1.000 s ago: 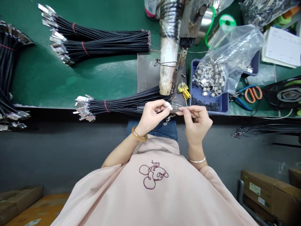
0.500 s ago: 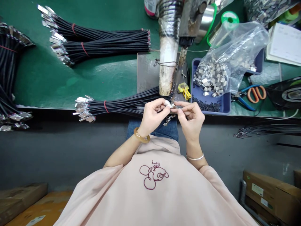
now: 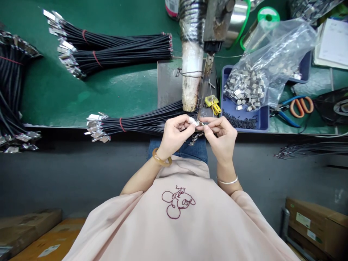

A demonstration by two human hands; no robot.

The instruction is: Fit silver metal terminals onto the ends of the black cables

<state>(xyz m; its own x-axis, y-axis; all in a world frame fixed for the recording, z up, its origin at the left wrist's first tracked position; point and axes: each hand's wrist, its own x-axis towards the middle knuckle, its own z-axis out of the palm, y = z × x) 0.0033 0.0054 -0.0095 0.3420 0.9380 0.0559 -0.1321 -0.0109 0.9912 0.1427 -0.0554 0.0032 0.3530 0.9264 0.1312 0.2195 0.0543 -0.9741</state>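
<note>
My left hand (image 3: 176,135) is closed in a pinch, with a white wrap around one fingertip. The small piece between its fingers is too hidden to make out. My right hand (image 3: 222,139) is also closed, pinching a thin solder wire (image 3: 213,111) close to the left fingertips. Just above the fingertips hangs a soldering iron (image 3: 208,65), its tip pointing down at them. Left of my hands lies a bundle of black cables (image 3: 144,117) with metal connectors, tied by a red band; its right end runs under the white wrapped tube (image 3: 191,69).
Two more cable bundles (image 3: 122,47) lie at the back left, others at the far left. A blue tray (image 3: 263,125) holds small black parts and a plastic bag (image 3: 288,40) of metal connectors. Nearby are a yellow clip-like tool (image 3: 212,104), orange-handled pliers (image 3: 301,106) and solder spools (image 3: 268,15).
My right hand has moved left, bringing the solder wire up to my left fingertips, and then nearly stopped. My left hand stays almost in place. The view has shifted slightly.
</note>
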